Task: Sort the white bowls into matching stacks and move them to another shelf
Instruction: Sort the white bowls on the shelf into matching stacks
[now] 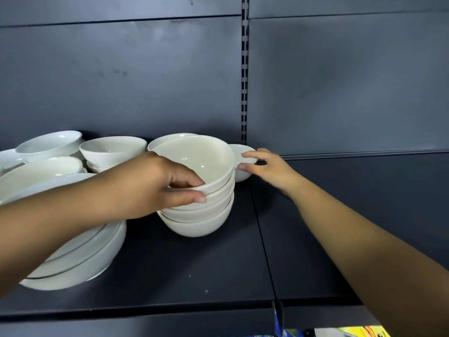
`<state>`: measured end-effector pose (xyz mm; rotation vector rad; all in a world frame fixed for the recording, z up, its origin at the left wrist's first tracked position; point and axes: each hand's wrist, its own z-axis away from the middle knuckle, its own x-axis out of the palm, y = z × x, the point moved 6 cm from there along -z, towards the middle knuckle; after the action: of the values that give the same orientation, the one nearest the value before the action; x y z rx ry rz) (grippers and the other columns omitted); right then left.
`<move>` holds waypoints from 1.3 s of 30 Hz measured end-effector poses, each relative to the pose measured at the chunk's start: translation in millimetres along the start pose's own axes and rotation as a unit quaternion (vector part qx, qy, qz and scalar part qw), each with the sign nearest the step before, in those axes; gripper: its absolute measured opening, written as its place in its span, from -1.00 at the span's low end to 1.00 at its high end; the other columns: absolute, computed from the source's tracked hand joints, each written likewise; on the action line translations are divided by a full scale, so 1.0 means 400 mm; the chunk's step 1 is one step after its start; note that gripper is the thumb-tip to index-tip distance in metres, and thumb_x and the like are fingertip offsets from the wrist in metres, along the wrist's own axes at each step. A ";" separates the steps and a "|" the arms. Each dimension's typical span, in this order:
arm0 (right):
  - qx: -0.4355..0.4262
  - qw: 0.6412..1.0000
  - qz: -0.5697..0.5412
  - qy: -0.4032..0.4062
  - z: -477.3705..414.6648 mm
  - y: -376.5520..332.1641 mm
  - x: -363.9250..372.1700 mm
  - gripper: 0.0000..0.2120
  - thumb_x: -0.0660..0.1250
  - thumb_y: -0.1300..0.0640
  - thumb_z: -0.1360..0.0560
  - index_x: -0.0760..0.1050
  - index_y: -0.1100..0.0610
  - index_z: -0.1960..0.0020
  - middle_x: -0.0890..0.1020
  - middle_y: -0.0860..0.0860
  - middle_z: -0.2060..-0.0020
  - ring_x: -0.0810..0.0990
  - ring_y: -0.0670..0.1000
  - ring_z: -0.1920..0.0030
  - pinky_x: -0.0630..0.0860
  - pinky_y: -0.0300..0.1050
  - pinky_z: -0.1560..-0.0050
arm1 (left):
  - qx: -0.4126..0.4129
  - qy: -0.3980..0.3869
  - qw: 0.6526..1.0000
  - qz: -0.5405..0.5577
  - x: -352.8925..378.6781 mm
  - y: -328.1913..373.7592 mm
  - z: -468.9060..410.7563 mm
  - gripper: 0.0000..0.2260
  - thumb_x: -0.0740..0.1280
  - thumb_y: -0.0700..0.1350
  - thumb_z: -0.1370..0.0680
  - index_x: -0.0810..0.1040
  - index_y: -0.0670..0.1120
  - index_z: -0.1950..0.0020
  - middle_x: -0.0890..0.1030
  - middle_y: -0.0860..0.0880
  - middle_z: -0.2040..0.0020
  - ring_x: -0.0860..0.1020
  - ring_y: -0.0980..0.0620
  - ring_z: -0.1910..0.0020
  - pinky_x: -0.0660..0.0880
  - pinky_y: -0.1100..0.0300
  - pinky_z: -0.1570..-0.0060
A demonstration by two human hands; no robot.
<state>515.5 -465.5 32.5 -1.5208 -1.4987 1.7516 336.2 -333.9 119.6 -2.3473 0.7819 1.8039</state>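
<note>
Bowls (113, 152) in plain white crowd the left half of a dark shelf (194, 271). At eight o'clock of the view sits a nested pile of wide bowls (80, 259), partly hidden by the left forearm. Behind it, toward ten o'clock, others sit loose or in twos near the back panel (121, 81).

The left hand (155, 183) reaches in from eight o'clock, palm down. It grips the rim of the top bowl (201, 156) of the middle stack (199, 222), with fingers curled inside the rim and thumb on the outer wall. That stack holds several deep bowls, nested upright.

At two o'clock of the stack, just beside it, stands a small bowl (243, 175). The right hand (269, 169) stretches in from five o'clock with fingers spread. Its forefinger lies over the small bowl's rim and its thumb under it, pinching lightly.
</note>
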 end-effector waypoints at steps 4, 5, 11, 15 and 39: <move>-0.005 0.999 0.041 0.000 -0.013 0.011 -0.002 -0.81 0.47 -0.01 -0.36 0.56 0.02 0.09 0.46 0.00 -0.04 0.43 -0.05 -0.12 0.34 -0.21 -0.15 | 0.001 -0.025 1.000 0.016 0.001 0.012 0.002 -0.69 0.19 0.27 -0.31 0.51 0.22 0.03 0.57 0.40 0.27 0.50 0.42 0.27 0.32 0.59 0.25; -0.009 0.999 0.047 0.001 -0.012 0.008 -0.006 -0.83 0.47 0.00 -0.36 0.56 0.04 0.14 0.52 0.00 -0.01 0.46 -0.04 -0.07 0.34 -0.24 -0.07 | 0.008 -0.028 1.000 0.013 0.001 0.016 0.004 -0.73 0.21 0.25 -0.32 0.55 0.21 0.08 0.53 0.45 0.31 0.49 0.45 0.29 0.31 0.62 0.26; -0.011 0.997 0.070 -0.010 0.020 0.009 -0.042 -0.83 0.49 0.01 -0.34 0.55 0.07 0.22 0.56 -0.06 0.14 0.49 -0.10 0.07 0.37 -0.32 0.13 | -0.010 -0.007 1.000 0.004 -0.002 0.013 0.006 -0.67 0.20 0.29 -0.29 0.46 0.26 -0.01 0.53 0.46 0.27 0.50 0.39 0.29 0.34 0.55 0.28; -0.010 0.997 0.076 -0.017 0.073 0.028 -0.090 -0.81 0.49 0.01 -0.33 0.58 0.10 0.18 0.58 -0.10 0.14 0.50 -0.17 0.10 0.35 -0.42 0.10 | -0.002 0.032 0.999 -0.032 -0.006 0.017 0.010 -0.66 0.19 0.29 -0.30 0.44 0.24 -0.02 0.53 0.41 0.18 0.51 0.22 0.25 0.38 0.42 0.28; 0.001 1.000 -0.002 0.013 0.344 0.052 -0.103 -0.05 0.52 0.14 -0.25 0.05 -0.11 -0.46 0.26 -0.38 -0.13 0.24 -0.23 -0.24 0.15 -0.33 -0.22 | -0.270 0.374 0.861 0.214 0.191 -0.043 0.164 -0.18 0.49 0.13 -0.14 0.21 0.03 -0.31 0.34 -0.01 -0.30 0.36 0.01 -0.30 0.39 -0.01 -0.27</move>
<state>416.3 -569.8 12.9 -1.5309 -1.4858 1.7248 299.5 -321.8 25.1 -3.5935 1.0307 1.2806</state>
